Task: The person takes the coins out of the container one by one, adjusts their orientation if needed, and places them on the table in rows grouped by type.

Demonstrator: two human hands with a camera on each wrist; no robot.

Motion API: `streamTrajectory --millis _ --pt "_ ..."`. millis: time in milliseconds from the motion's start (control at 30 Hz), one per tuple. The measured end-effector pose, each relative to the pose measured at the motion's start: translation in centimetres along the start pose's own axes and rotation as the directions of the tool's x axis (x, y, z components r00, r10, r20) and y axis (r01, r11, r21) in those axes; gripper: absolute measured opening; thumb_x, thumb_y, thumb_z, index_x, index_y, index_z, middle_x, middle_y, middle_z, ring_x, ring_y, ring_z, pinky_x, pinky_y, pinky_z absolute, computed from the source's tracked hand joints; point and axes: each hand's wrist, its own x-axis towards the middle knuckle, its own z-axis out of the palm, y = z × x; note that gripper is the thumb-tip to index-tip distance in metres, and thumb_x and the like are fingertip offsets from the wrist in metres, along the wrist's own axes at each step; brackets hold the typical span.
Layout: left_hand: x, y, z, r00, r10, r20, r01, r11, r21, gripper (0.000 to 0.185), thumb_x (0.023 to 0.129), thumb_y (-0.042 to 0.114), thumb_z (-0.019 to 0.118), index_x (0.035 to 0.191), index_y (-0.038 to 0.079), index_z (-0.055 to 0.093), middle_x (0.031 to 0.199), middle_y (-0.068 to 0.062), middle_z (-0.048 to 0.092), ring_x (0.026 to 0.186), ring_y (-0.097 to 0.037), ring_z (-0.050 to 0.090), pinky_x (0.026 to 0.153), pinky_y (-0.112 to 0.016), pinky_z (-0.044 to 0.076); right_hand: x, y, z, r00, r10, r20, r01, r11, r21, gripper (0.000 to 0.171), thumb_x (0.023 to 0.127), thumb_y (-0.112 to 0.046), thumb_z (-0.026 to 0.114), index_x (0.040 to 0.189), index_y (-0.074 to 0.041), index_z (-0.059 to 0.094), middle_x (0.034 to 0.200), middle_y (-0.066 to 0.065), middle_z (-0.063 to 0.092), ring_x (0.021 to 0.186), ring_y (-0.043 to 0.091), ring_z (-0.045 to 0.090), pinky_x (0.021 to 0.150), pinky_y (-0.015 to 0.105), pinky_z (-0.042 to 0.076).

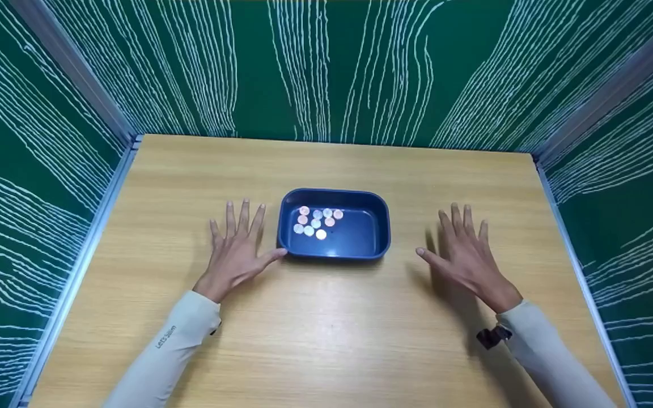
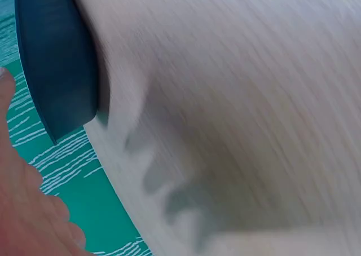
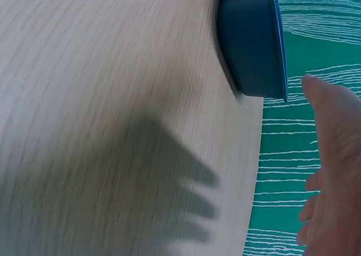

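A dark blue rectangular tray [image 1: 355, 235] with rounded corners stands on the table, several round coins [image 1: 316, 223] lying flat in its left half. Some coins look coppery, others silvery. To the tray's left, my left hand [image 1: 234, 255] is spread with straight fingers, its thumb tip right at the tray's lower left corner in the head view. My right hand [image 1: 465, 260] spreads its fingers to the right of the tray, apart from it, over its own shadow. Neither hand holds anything. Both wrist views show the tray's outer side [image 2: 56, 58] beyond the hand.
The wooden table [image 1: 326, 328] has green walls with wavy white lines [image 1: 315, 68] along its back and both sides. Metal frame bars [image 1: 83, 243] run along the side edges. A small dark device [image 1: 494, 336] sits at the right sleeve's cuff.
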Motion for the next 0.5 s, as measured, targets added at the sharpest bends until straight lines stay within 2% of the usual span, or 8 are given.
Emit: streamTrajectory --millis 133,267,367,500 --pt "0.1 0.2 0.6 1.000 0.007 0.003 -0.007 0.998 -0.060 0.114 0.098 0.080 0.059 0.179 0.018 0.008 0.185 -0.017 0.001 0.168 -0.046 -0.013 0.126 -0.081 -0.002 0.1 -0.4 0.2 1.000 -0.005 -0.029 0.006 0.999 0.035 0.094 0.105 -0.060 0.066 0.168 0.003 0.036 0.173 0.035 0.031 0.162 0.056 0.023 0.128 0.077 0.015" --pt "0.3 0.3 1.2 1.000 0.005 -0.012 -0.007 0.988 -0.156 0.118 0.098 0.075 0.065 0.179 0.015 0.004 0.185 -0.016 0.002 0.169 -0.043 -0.013 0.129 -0.077 -0.003 0.4 -0.9 0.5 0.995 -0.026 -0.097 0.031 0.998 0.052 0.076 0.106 -0.047 0.070 0.158 0.006 0.050 0.156 0.037 0.053 0.148 0.057 0.046 0.120 0.076 0.035" --pt "0.5 0.5 1.6 1.000 -0.011 -0.020 0.006 0.973 -0.231 0.119 0.098 0.073 0.066 0.179 0.014 0.002 0.185 -0.014 0.001 0.169 -0.040 -0.012 0.131 -0.073 -0.003 0.6 -1.3 1.0 0.989 -0.036 -0.144 0.048 0.995 0.083 0.067 0.106 -0.039 0.073 0.153 0.006 0.058 0.150 0.035 0.060 0.143 0.055 0.052 0.115 0.074 0.042" --pt "0.8 0.6 2.3 0.999 -0.032 -0.014 0.027 0.959 -0.281 0.118 0.099 0.075 0.063 0.179 0.014 0.000 0.185 -0.014 0.000 0.170 -0.039 -0.012 0.133 -0.068 -0.003 0.7 -1.9 1.5 0.985 -0.048 -0.167 0.073 0.987 0.144 0.060 0.105 -0.034 0.074 0.150 0.005 0.061 0.148 0.031 0.063 0.142 0.050 0.055 0.115 0.070 0.045"
